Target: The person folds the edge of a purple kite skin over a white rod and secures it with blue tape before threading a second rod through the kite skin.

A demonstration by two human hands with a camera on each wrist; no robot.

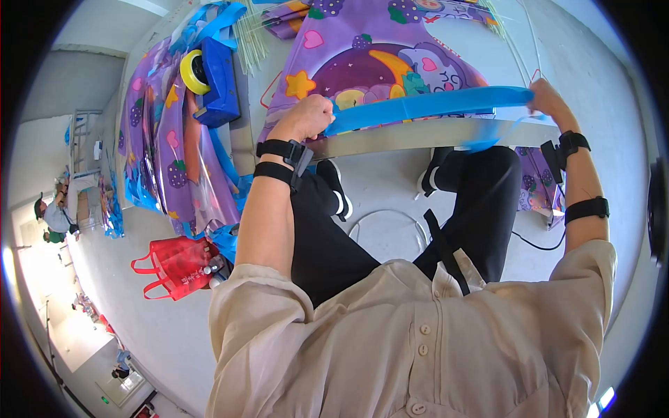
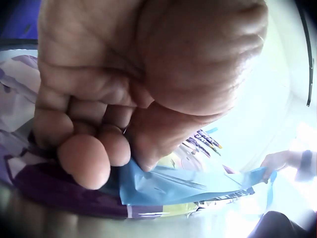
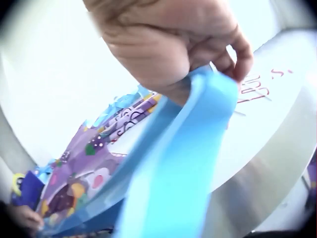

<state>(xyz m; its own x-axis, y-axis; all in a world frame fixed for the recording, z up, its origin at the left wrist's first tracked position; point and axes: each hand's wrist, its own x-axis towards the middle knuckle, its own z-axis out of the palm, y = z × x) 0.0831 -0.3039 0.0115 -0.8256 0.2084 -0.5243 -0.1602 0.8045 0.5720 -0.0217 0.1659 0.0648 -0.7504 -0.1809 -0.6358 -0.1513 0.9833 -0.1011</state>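
Note:
A light-blue plastic ribbon (image 1: 428, 104) stretches between my two hands, along the front edge of the table. My left hand (image 1: 308, 117) pinches one end between thumb and fingers; that end shows just below the thumb (image 2: 146, 156) in the left wrist view. At the other side my right hand (image 1: 548, 99) grips the ribbon, which doubles over in the right wrist view and hangs down in a loose tail. Beneath the ribbon lies a purple plastic sheet (image 1: 331, 45) printed with a cartoon animal, a moon, stars and berries, partly covered by the ribbon.
A blue tape dispenser (image 1: 221, 83) with a yellow roll stands left of the sheet, beside a heap of purple printed sheets (image 1: 167, 139) hanging off the table. Thin pale sticks (image 1: 249, 42) lie behind. A red bag (image 1: 178, 265) is on the floor; other people are far left.

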